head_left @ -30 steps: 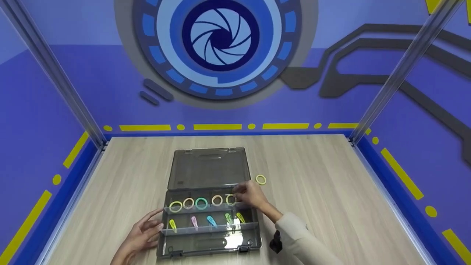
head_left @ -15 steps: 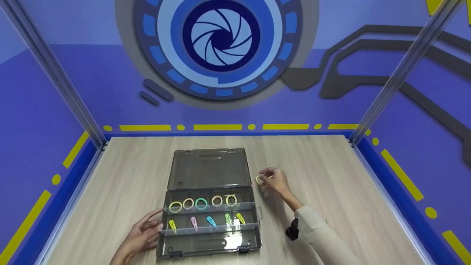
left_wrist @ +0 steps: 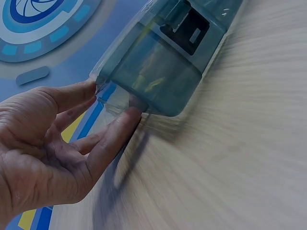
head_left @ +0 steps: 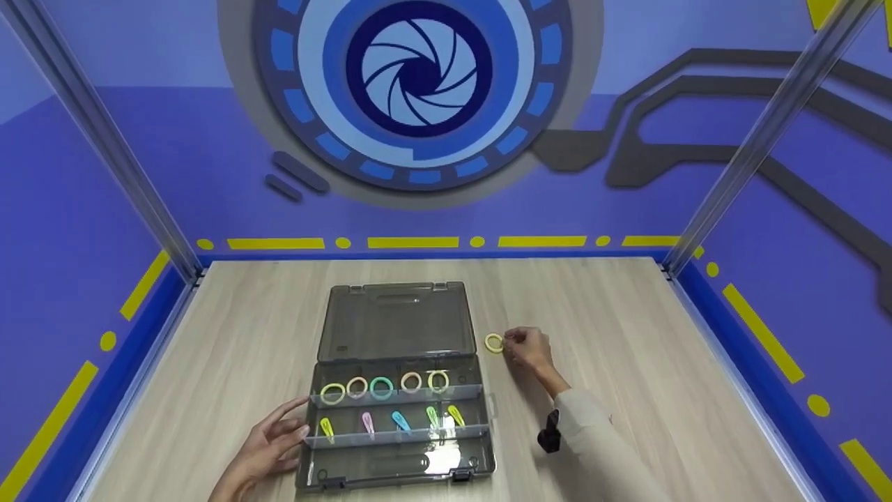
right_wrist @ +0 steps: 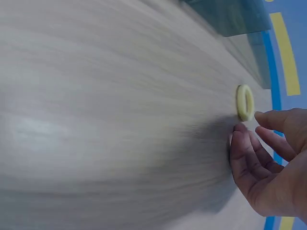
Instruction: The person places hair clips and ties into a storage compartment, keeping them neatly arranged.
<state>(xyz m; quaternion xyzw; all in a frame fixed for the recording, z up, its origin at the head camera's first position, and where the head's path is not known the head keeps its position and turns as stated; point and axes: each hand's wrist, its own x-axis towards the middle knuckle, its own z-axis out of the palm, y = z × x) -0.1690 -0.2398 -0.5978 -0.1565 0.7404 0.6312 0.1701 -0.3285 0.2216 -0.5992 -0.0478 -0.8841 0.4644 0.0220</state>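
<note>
A smoky clear plastic organizer box (head_left: 397,457) lies on the table with its lid (head_left: 397,321) folded back. Along its left side, my left hand (head_left: 261,446) holds the edge between thumb and fingers. Several coloured hair ties (head_left: 381,388) sit in the back row, and several snap hair clips (head_left: 400,421) in the middle row. Right of the box, a pale yellow hair tie (right_wrist: 241,103) rests on the table. My right hand (right_wrist: 268,163) has its fingertips at that tie's near end; a gap shows between thumb and fingers.
The front row of the box shows only its bare floor. Blue walls (head_left: 418,223) and metal posts (head_left: 759,139) border the wooden table (head_left: 592,314) at the back and sides. A black wrist device (head_left: 550,432) hangs by the right sleeve.
My right hand has moved from the back row of the box, where a yellow hair tie now sits uncovered, rightward to the loose yellow tie. The left hand stays put.
</note>
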